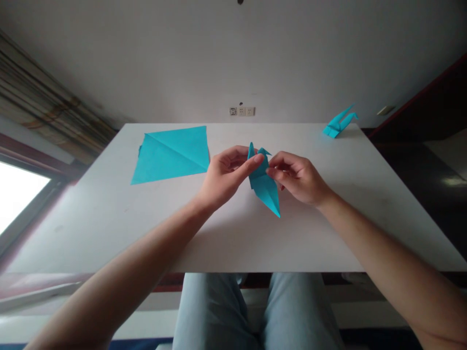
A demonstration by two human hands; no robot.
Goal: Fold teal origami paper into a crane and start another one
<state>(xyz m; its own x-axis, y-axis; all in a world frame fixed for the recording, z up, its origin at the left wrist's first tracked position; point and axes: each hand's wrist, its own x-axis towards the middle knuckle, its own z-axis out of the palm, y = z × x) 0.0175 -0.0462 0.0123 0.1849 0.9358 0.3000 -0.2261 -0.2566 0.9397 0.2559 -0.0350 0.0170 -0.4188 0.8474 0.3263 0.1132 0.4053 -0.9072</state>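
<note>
Pinching a folded blue paper crane together, the left hand and right hand hover above the white table.

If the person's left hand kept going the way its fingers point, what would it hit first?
The blue origami crane, already held by the left hand; just beyond sits the right hand, though depth is unclear.
</note>
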